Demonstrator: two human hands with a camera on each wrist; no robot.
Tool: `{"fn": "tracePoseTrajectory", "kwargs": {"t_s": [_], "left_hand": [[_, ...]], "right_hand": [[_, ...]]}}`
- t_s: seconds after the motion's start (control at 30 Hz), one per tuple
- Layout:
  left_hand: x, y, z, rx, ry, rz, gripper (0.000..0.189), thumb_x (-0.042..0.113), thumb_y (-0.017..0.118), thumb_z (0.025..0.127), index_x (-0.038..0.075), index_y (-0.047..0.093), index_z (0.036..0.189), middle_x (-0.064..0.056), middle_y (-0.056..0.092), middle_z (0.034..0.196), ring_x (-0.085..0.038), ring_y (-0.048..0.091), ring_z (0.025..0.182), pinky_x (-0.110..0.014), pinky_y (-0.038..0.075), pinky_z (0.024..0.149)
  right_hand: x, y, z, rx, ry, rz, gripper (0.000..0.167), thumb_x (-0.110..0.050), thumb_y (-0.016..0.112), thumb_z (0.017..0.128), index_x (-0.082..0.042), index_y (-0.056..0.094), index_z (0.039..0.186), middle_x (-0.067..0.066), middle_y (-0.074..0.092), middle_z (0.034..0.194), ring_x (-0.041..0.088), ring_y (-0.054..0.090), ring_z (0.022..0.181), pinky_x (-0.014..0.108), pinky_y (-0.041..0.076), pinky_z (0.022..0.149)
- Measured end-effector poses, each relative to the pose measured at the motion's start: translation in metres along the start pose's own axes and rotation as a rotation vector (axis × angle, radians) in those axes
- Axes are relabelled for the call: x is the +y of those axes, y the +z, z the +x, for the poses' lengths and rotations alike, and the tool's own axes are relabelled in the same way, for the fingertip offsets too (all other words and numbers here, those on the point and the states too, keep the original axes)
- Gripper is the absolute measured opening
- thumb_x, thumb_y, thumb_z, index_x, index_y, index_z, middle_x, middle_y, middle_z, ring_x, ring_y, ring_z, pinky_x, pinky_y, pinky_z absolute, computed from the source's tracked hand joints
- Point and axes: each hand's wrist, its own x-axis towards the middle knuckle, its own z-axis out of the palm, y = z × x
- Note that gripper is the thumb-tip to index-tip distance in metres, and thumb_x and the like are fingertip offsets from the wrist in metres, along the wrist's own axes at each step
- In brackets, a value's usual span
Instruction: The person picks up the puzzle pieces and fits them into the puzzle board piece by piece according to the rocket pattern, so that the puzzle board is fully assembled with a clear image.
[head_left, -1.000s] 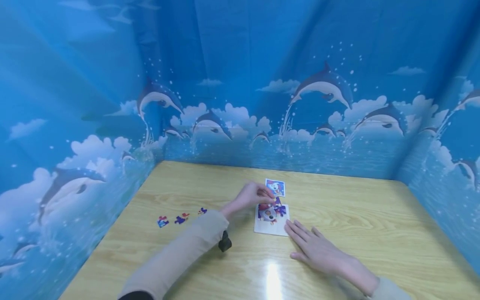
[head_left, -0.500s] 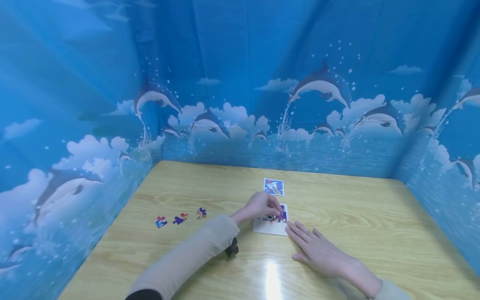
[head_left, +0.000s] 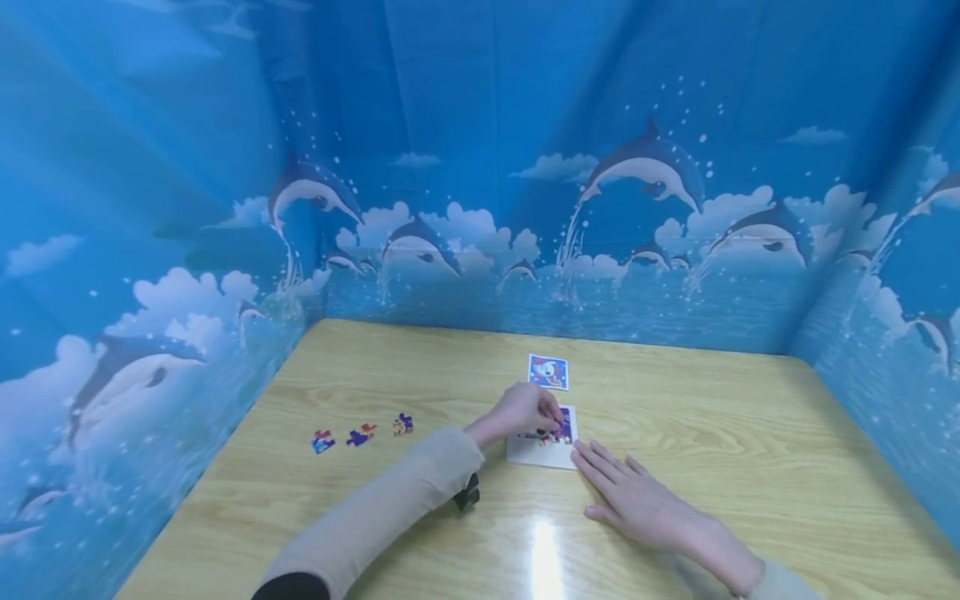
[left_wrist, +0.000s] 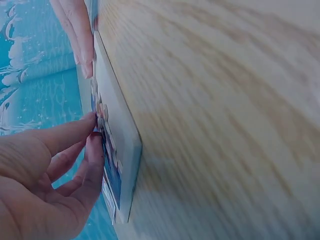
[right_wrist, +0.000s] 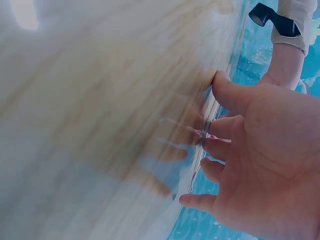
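Note:
A white puzzle board [head_left: 540,456] lies on the table with colourful jigsaw pieces fitted on its far part. Over the board, my left hand [head_left: 517,409] pinches a dark purple puzzle piece [head_left: 557,430] between thumb and forefinger, right at the joined pieces. The left wrist view shows those fingertips low against the board's picture [left_wrist: 111,162]; they hide most of the pinched piece. My right hand [head_left: 633,497] lies with fingers extended, its fingertips at the board's right edge. From the right wrist, the palm [right_wrist: 275,155] appears with spread fingers near the tabletop.
Three loose jigsaw pieces lie to the left: a red and blue one [head_left: 322,442], a purple and orange one [head_left: 362,434] and another [head_left: 402,424]. A small picture card [head_left: 548,372] is just beyond the board. A dolphin-print curtain [head_left: 480,250] surrounds the wooden table [head_left: 712,417].
My left hand has brought the puzzle piece from the board's far edge down nearer onto the joined pieces, uncovering the picture card. In the last half second it barely moves. The right hand stays in place.

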Motion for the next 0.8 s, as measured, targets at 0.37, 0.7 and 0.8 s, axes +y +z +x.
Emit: {"fn": "tracePoseTrajectory", "kwargs": {"t_s": [0.37,0.7,0.8], "left_hand": [[0.0033,0.005,0.0031,0.043,-0.075,0.017,0.02,0.015,0.087,0.08,0.014,0.074,0.094,0.005,0.07,0.081,-0.005,0.061,0.071,-0.016,0.051,0.068],[0.0003,0.0029,0.0018,0.029,0.017,0.146,0.042,0.026,0.086,0.08,0.016,0.075,0.119,0.001,0.076,0.103,-0.007,0.059,0.082,-0.02,0.049,0.077],[-0.0008,0.0025,0.0016,0.011,0.038,0.15,0.041,0.027,0.086,0.081,0.017,0.075,0.119,0.004,0.077,0.098,-0.005,0.053,0.074,-0.018,0.045,0.07]], "right_hand": [[0.0014,-0.0002,0.0007,0.008,0.005,0.014,0.069,-0.043,0.052,0.104,-0.001,0.033,0.156,0.019,0.028,0.163,0.043,0.029,0.147,0.072,0.029,0.111],[0.001,0.0,0.0007,0.001,0.0,0.017,0.069,-0.044,0.051,0.104,-0.001,0.033,0.156,0.019,0.028,0.163,0.043,0.03,0.147,0.072,0.03,0.11],[0.0008,0.0,0.0004,0.001,0.004,0.022,0.069,-0.044,0.051,0.104,-0.001,0.033,0.156,0.019,0.028,0.163,0.043,0.03,0.147,0.073,0.03,0.11]]}}
